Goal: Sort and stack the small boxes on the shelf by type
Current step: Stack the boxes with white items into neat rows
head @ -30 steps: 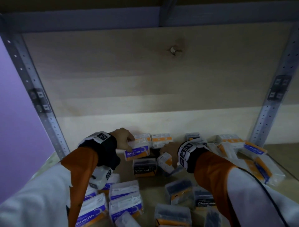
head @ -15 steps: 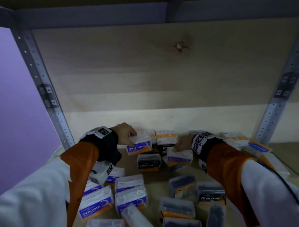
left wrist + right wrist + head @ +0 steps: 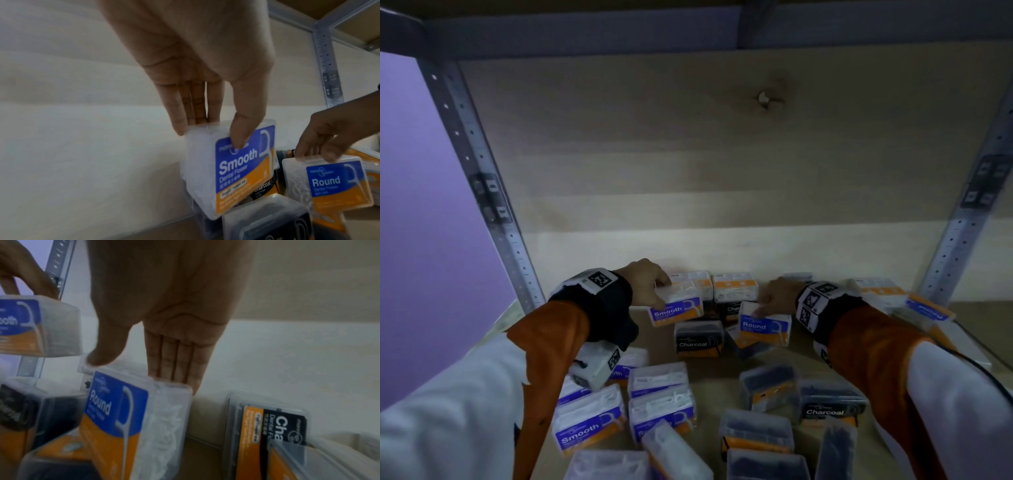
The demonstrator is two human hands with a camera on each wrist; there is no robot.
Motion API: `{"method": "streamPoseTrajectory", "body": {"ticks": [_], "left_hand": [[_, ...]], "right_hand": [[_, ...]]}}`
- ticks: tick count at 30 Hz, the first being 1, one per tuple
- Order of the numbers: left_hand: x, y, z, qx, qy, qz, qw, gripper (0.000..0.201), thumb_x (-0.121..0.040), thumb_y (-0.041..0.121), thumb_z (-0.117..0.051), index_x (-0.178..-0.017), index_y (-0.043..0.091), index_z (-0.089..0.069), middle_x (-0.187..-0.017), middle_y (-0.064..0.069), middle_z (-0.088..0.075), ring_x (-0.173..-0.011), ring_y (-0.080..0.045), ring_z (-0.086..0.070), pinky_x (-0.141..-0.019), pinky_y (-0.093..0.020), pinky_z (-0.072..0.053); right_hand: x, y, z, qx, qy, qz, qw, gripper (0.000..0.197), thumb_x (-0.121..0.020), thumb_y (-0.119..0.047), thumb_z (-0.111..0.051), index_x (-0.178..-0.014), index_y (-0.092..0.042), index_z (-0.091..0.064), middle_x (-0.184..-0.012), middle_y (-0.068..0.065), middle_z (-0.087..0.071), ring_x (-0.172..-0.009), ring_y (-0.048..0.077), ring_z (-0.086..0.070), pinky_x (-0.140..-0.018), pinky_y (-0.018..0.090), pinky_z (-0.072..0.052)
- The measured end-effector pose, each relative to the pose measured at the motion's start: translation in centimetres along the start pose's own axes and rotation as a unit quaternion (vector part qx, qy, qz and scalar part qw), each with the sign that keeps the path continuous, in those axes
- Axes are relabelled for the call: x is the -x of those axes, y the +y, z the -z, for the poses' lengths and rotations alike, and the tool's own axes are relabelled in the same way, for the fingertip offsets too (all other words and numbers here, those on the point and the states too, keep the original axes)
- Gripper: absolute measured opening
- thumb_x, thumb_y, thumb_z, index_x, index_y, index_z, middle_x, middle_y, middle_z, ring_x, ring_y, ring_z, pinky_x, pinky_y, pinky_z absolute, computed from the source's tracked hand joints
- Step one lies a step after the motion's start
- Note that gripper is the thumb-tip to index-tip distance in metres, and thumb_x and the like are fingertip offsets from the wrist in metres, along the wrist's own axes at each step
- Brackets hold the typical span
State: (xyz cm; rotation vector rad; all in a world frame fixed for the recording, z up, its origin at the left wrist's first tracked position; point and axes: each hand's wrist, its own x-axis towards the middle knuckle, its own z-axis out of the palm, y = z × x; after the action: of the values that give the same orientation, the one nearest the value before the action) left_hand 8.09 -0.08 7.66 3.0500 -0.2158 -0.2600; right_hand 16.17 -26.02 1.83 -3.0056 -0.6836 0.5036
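Observation:
Near the back wall my left hand (image 3: 654, 287) pinches a clear "Smooth" box (image 3: 677, 307) with a blue and orange label, thumb on its front and fingers behind (image 3: 207, 128). It hangs tilted above other boxes. To its right my right hand (image 3: 774, 301) holds a "Round" box (image 3: 764, 324) by its top edge, thumb in front and fingers behind (image 3: 141, 371). A black "Charcoal" box (image 3: 698, 339) lies between and just in front of them. More white and orange boxes (image 3: 734, 287) stand against the back wall.
Several loose "Smooth" boxes (image 3: 589, 418) lie at the front left, and dark "Charcoal" boxes (image 3: 828, 404) at the front right. More boxes (image 3: 924, 308) are piled at the far right by the metal upright (image 3: 962, 219). Another upright (image 3: 493, 205) bounds the left side.
My right hand has drawn back to the right with the "Round" box, which now faces me upright. The left hand stays on the "Smooth" box with little movement.

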Motion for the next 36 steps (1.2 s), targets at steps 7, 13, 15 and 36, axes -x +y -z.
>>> {"method": "streamPoseTrajectory", "body": {"ticks": [7, 13, 15, 36], "left_hand": [[3.2, -1.3, 0.3, -0.018, 0.019, -0.007, 1.0, 0.048, -0.082, 0.023, -0.067, -0.128, 0.015, -0.056, -0.126, -0.006, -0.055, -0.113, -0.021, -0.053, -0.084, -0.022, -0.039], [7.8, -2.4, 0.6, -0.018, 0.042, -0.002, 0.999, 0.047, -0.082, 0.024, -0.069, -0.127, 0.017, -0.057, -0.124, -0.006, -0.052, -0.112, -0.021, -0.052, -0.093, -0.028, -0.042], [9.5, -2.7, 0.5, -0.019, 0.04, 0.005, 0.999, 0.047, -0.081, 0.024, -0.069, -0.126, 0.018, -0.058, -0.123, -0.005, -0.053, -0.111, -0.02, -0.051, -0.092, -0.027, -0.042], [22.7, -7.4, -5.2, 0.031, -0.002, 0.08, 0.996, 0.048, -0.074, 0.015, -0.073, -0.121, 0.018, -0.063, -0.11, 0.0, -0.057, -0.103, -0.016, -0.057, -0.09, -0.024, -0.047]], "right_hand": [[1.2, -0.6, 0.3, 0.062, 0.011, 0.0, 0.998, 0.05, -0.083, -0.033, -0.068, -0.12, -0.001, -0.06, -0.122, 0.015, -0.062, -0.11, 0.027, -0.059, -0.079, 0.025, -0.045], [3.7, -1.3, 1.1, 0.081, 0.062, -0.012, 0.995, 0.046, -0.083, -0.037, -0.066, -0.113, -0.002, -0.062, -0.114, 0.014, -0.064, -0.1, 0.026, -0.06, -0.073, 0.026, -0.042], [5.1, -1.6, 1.6, 0.08, 0.075, -0.006, 0.994, 0.043, -0.083, -0.036, -0.066, -0.113, -0.004, -0.064, -0.111, 0.013, -0.066, -0.093, 0.024, -0.06, -0.071, 0.025, -0.04], [18.4, -2.5, 1.6, 0.118, 0.127, 0.012, 0.985, 0.047, -0.084, -0.044, -0.063, -0.123, -0.019, -0.06, -0.113, 0.002, -0.069, -0.099, 0.018, -0.062, -0.076, 0.024, -0.042]]}}
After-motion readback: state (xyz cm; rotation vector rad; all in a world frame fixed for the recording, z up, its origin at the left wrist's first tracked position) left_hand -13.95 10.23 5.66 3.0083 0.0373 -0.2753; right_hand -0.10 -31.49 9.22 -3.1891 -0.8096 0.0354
